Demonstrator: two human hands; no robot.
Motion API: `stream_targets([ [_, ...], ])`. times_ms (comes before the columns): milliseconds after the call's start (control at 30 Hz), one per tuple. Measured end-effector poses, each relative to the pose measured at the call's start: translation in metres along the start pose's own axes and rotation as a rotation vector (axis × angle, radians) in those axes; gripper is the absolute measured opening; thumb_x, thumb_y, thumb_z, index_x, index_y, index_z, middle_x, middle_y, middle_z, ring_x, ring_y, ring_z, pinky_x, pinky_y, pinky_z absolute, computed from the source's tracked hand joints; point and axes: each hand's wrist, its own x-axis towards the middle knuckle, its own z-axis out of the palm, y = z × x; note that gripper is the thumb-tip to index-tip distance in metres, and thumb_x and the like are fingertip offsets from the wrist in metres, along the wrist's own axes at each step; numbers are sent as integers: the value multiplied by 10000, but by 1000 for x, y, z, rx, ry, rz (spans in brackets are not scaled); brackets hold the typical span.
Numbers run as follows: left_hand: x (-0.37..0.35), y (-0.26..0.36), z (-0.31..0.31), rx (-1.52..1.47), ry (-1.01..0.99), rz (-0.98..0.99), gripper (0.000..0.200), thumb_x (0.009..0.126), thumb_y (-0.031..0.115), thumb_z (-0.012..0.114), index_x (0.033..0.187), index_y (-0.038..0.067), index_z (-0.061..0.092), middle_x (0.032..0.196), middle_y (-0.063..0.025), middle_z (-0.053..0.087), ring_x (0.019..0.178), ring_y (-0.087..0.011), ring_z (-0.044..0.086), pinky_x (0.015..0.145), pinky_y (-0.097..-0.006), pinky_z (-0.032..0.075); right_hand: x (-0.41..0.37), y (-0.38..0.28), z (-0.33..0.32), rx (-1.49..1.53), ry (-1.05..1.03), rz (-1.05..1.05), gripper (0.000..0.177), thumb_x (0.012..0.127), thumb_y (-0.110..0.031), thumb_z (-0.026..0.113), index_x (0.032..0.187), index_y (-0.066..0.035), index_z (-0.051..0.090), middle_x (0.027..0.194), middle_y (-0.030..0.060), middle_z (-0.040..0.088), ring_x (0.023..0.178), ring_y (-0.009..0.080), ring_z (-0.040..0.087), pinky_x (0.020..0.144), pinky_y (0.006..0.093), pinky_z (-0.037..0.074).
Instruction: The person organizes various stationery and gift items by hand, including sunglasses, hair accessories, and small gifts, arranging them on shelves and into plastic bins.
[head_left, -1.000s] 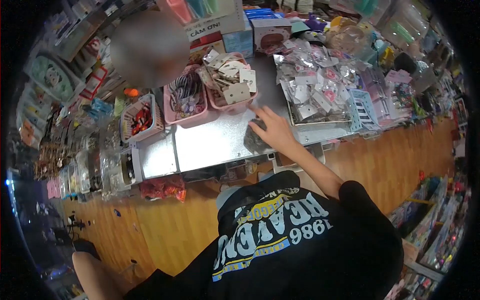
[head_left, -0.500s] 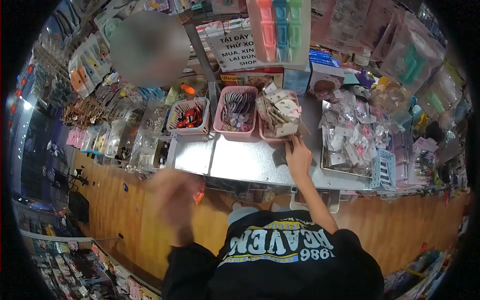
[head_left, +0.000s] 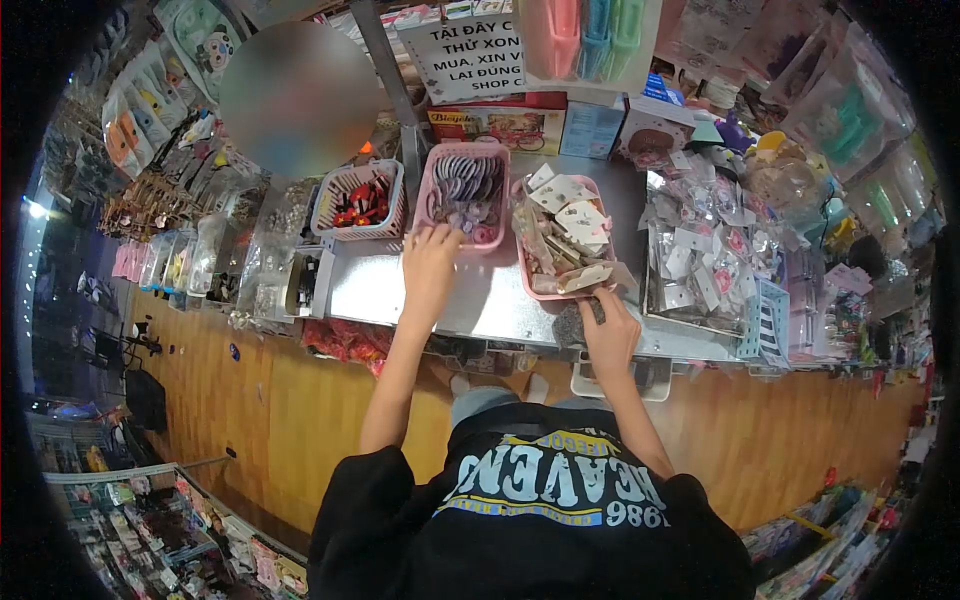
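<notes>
My left hand (head_left: 432,268) reaches to the front left rim of the middle pink basket (head_left: 420,200), its fingers bent over the edge. Rows of hair clips (head_left: 470,178) and small round packs fill that basket. My right hand (head_left: 611,330) is at the front of the right pink basket (head_left: 545,294), fingers closed at its rim beside the hanging cards. This basket is heaped with carded accessories (head_left: 580,222) in clear packs. A dark grey speckled cloth (head_left: 570,329) lies on the metal counter against my right thumb, partly behind the hand.
A white basket of red items (head_left: 322,208) stands on the left. To the right are a tray piled with bagged trinkets (head_left: 700,260) and a blue basket (head_left: 768,318). Boxes (head_left: 500,131) and a printed sign (head_left: 462,62) line the back. An open drawer (head_left: 652,386) juts below the counter edge.
My left hand has come from over the floor to the middle basket. The right basket has shifted toward me with my right hand, and the cloth is nearer too. The whole view has moved slightly.
</notes>
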Motion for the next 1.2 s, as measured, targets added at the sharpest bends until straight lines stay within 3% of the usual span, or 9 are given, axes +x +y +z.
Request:
stream_targets([
  [133,-46,28,-34,-82,-137,-13,244,690,3,554,912,92,599,914,-66,568,903,-259,540,773,-366,420,16,1,-8,171,-132,82,230,773,-146,681,967,-35,631,865,180,657,780,380,625,679,404,482],
  [267,-96,38,-61,-126,-222,-30,311,675,-20,546,957,97,603,913,-60,560,908,-253,525,766,-383,410,32,3,-4,278,-234,70,229,774,-160,683,959,-29,652,859,200,658,811,365,637,702,393,486],
  [333,-112,38,-73,-201,-253,119,351,661,-34,547,979,101,607,903,-49,551,902,-240,509,750,-385,392,42,5,10,263,-255,51,230,776,-166,683,955,-23,664,861,193,662,820,358,640,706,381,491],
  [667,-157,13,-95,-270,-310,97,373,642,-49,564,964,131,617,920,-2,562,863,-207,501,725,-358,354,87,-48,78,463,-457,-8,245,827,-200,636,986,-16,668,892,186,669,839,351,639,744,342,487],
  [700,-156,12,-92,-286,-291,112,369,642,-43,569,961,136,619,926,3,567,861,-203,501,722,-353,351,88,-54,84,471,-512,-27,297,849,-242,618,1009,5,660,911,175,678,834,256,655,780,319,467],
  [867,-151,10,-85,-296,-253,116,319,673,-6,573,943,146,648,919,20,586,869,-194,510,771,-340,357,95,-52,93,453,-641,-4,298,870,-242,602,1034,1,658,935,161,686,821,183,627,795,298,463],
  [1067,-139,5,-72,-348,-237,118,392,612,-40,572,954,142,628,927,14,567,882,-202,505,806,-354,343,88,-38,52,583,-592,-21,291,870,-233,612,1064,-22,666,991,92,687,863,148,605,819,284,456],
  [1133,-135,4,-63,-386,-158,155,399,606,-39,565,957,141,624,923,14,567,886,-201,506,825,-355,338,89,-31,56,462,-343,60,449,836,-228,675,1227,-37,564,1155,158,626,963,174,619,839,297,458],
  [1200,-138,-2,-57,-416,-187,176,419,600,-40,623,979,137,629,942,-10,563,917,-224,517,850,-376,351,92,-38,70,557,-370,142,516,871,-286,626,1305,-50,479,1217,172,582,1026,204,598,878,302,438],
])
